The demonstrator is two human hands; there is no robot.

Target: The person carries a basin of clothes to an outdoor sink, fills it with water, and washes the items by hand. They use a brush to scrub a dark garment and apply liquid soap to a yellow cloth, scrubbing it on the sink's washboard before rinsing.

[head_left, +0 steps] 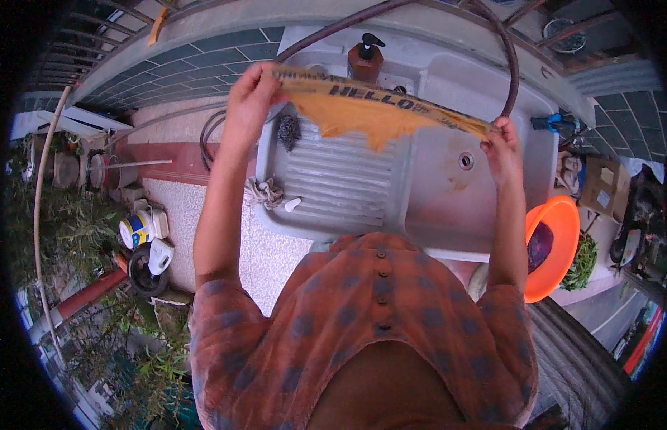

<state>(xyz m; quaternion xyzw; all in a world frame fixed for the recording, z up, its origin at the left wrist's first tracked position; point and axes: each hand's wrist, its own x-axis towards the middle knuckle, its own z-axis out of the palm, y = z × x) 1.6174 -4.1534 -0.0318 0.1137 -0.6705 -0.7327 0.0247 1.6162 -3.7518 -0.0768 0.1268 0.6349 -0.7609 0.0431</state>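
Note:
A yellow garment with a dark-printed waistband [380,118] is stretched out over the sink, its cloth hanging below the band in an uneven edge. My left hand [253,97] is closed on the band's left end. At the right end, slightly lower, my right hand [503,145] pinches the band. Beneath it lies the grey sink [437,208], with a ridged washboard [337,175] on the left and a basin with a drain [466,160] on the right. A brown pump bottle [365,63] stands behind the garment.
A dark scrubber [289,132] lies by the washboard; a crumpled rag [264,193] and a white piece [292,204] rest on the near-left rim. A hose [510,64] arches over the sink. An orange basin [552,247] with purple cloth stands right. White containers [160,256] sit left.

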